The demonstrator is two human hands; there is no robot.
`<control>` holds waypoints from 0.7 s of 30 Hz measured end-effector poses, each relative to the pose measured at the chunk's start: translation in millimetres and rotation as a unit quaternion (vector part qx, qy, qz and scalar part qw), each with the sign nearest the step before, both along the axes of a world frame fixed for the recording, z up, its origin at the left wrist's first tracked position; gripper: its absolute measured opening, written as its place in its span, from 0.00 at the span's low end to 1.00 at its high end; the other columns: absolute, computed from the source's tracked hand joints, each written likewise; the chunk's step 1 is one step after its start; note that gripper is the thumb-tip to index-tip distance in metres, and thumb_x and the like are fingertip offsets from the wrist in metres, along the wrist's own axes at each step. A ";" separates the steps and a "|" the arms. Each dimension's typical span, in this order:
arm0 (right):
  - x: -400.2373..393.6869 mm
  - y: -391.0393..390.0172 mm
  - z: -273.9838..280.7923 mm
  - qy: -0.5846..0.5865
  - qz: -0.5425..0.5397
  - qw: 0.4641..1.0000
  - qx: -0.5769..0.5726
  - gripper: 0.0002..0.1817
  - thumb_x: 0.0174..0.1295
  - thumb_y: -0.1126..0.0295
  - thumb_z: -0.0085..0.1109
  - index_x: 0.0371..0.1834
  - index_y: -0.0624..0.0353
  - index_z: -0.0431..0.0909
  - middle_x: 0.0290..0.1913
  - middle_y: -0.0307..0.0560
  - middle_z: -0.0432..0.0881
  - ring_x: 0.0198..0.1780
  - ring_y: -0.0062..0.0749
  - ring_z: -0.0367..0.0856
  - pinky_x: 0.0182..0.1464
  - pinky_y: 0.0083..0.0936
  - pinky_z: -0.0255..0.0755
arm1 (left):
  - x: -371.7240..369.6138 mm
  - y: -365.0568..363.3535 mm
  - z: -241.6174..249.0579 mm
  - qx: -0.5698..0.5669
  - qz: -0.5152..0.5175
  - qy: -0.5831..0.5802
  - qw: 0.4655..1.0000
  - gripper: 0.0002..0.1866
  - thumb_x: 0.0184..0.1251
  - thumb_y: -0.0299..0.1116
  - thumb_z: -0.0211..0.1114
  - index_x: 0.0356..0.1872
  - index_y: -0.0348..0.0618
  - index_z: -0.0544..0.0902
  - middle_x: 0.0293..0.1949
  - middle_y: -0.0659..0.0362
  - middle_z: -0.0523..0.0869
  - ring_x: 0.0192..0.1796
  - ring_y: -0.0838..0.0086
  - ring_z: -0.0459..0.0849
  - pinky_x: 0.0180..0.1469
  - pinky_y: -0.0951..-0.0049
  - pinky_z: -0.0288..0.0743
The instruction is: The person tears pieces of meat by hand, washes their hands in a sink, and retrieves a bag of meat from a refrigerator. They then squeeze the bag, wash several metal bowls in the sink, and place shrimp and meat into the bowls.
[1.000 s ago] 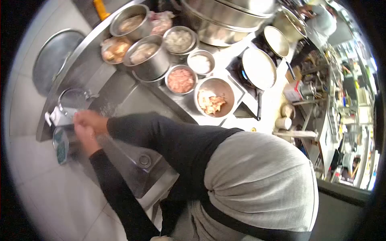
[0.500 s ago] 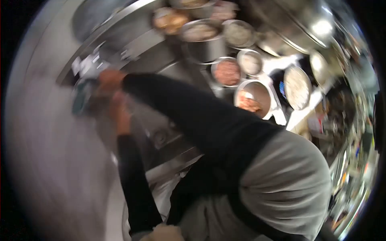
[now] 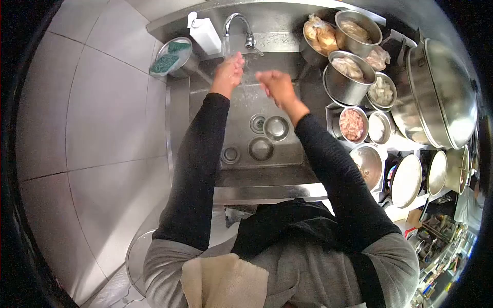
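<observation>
Both my hands are held over a steel sink (image 3: pixel 241 159). My left hand (image 3: pixel 229 70) is under the water running from the curved tap (image 3: pixel 237 26), fingers together and empty. A little to the right of the stream, my right hand (image 3: pixel 273 84) is loosely curled and holds nothing. Black sleeves cover both forearms. A white soap dispenser (image 3: pixel 204 32) stands just left of the tap.
A steel bowl with green scourers (image 3: pixel 172 56) sits at the sink's left corner. Right of the sink stand several steel bowls of raw food (image 3: pixel 353 124), a tall pot (image 3: pixel 347 78), a big lidded pot (image 3: pixel 442 93) and pans (image 3: pixel 406 179). Small bowls (image 3: pixel 276 128) lie in the basin.
The view swung from a sideways look to straight down over the sink. My hands were pressed together near the dispenser; now they are apart, the left one under running water.
</observation>
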State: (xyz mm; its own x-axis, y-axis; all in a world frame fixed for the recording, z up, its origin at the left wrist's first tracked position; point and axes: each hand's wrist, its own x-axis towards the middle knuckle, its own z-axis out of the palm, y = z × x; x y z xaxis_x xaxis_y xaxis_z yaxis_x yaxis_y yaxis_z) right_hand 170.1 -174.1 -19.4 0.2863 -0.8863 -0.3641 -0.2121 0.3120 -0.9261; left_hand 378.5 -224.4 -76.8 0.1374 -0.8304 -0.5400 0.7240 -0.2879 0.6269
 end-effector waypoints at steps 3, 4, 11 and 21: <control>-26.2 50.1 -78.9 0.069 -0.049 0.994 -0.064 0.25 0.62 0.50 0.65 0.19 0.62 0.79 0.16 0.44 0.72 0.23 0.25 0.68 0.30 0.34 0.68 | -7.0 5.6 17.7 0.030 0.014 -0.037 0.999 0.06 0.63 0.32 0.69 0.32 0.51 0.79 0.21 0.65 0.76 0.16 0.82 0.69 0.15 0.81 0.58; -34.8 66.4 -111.7 0.097 -0.021 0.993 -0.068 0.22 0.64 0.55 0.63 0.22 0.64 0.79 0.18 0.55 0.76 0.23 0.36 0.76 0.32 0.38 0.72 | -7.3 5.2 20.8 0.030 0.015 -0.034 0.999 0.06 0.63 0.32 0.69 0.32 0.51 0.79 0.21 0.65 0.76 0.16 0.82 0.69 0.15 0.81 0.58; -78.8 154.7 -133.4 0.307 0.195 0.922 -0.131 0.09 0.63 0.69 0.57 0.40 0.63 0.81 0.41 0.58 0.85 0.43 0.50 0.85 0.46 0.43 0.75 | -0.9 16.7 13.0 -0.068 -0.035 -0.489 0.869 0.03 0.60 0.26 0.59 0.28 0.44 0.74 0.22 0.63 0.74 0.23 0.76 0.73 0.25 0.68 0.66; -124.1 186.2 -120.3 0.259 0.313 0.905 -0.123 0.28 0.56 0.67 0.63 0.63 0.54 0.73 0.58 0.58 0.79 0.59 0.55 0.77 0.62 0.43 0.72 | 0.8 35.7 -36.9 0.026 -0.061 -0.294 0.954 0.20 0.62 0.35 0.71 0.51 0.36 0.81 0.50 0.50 0.85 0.51 0.66 0.84 0.58 0.66 0.80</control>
